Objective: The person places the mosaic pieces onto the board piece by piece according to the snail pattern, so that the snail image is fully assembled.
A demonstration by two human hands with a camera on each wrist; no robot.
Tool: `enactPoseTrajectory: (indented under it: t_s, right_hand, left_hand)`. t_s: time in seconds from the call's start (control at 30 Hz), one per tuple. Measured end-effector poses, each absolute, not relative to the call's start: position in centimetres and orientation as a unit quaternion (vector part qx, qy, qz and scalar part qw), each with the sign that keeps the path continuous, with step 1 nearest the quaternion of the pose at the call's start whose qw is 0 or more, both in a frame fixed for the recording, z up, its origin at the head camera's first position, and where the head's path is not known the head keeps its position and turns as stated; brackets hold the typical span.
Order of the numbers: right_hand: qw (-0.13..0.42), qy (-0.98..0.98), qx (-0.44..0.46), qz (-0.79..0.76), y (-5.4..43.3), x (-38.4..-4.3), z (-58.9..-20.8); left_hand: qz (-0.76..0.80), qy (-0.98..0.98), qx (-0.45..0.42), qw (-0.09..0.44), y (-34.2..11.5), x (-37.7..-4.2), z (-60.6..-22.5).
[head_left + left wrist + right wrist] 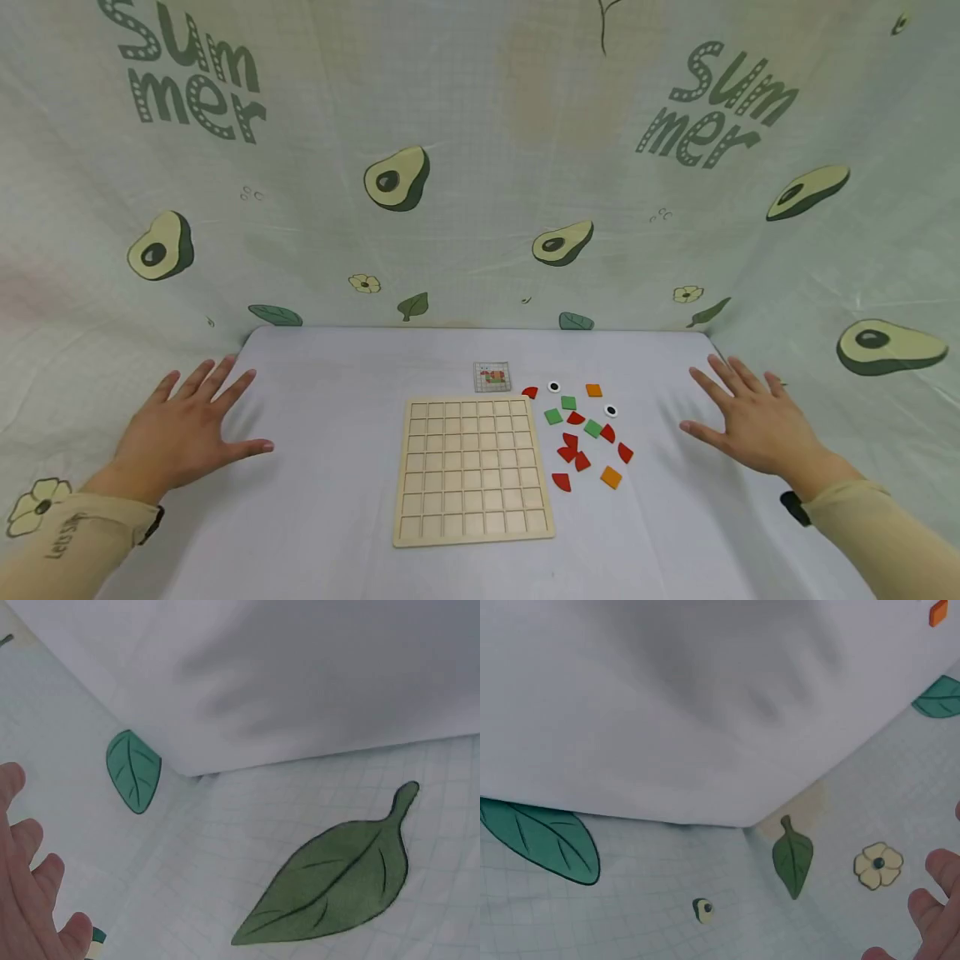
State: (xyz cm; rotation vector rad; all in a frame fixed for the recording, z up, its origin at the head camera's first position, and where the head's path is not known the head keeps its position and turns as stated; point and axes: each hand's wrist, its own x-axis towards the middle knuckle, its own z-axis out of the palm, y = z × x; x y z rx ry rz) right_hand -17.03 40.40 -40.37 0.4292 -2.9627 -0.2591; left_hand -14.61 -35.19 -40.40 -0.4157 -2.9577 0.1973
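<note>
My left hand (183, 429) is spread over the table's left side, holding nothing. Over the right side my right hand (761, 417) is held with fingers spread, also holding nothing. Between them lies a square wooden grid board (472, 469) with bare cells. Right of the board, nearest my right hand, several small flat pieces are scattered: red quarter-circles (561, 482), green squares (553, 416), orange squares (611, 477) and white discs with black centres (611, 411). A small picture card (492, 377) lies behind the board. Part of each hand shows in its own wrist view.
A white cloth covers the table (322, 500). Behind it and at both sides hangs a pale curtain (480, 100) printed with avocados, leaves and lettering. The table's back edge meets this curtain.
</note>
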Motion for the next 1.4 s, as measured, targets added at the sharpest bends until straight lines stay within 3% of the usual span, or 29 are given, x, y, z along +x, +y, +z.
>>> enactPoseTrajectory:
  t_s: [0.47, 1.4]
  right_hand:
    - [0.061, -0.986, 0.14, -0.068, 38.0, -17.5, -40.4]
    - [0.06, -0.986, 0.151, -0.02, 33.5, -18.3, -42.4]
  left_hand:
    - [0.047, -0.984, -0.149, 0.082, -32.3, -14.8, -41.7]
    - [-0.027, -0.983, -0.167, 0.07, -21.4, -14.2, -47.3]
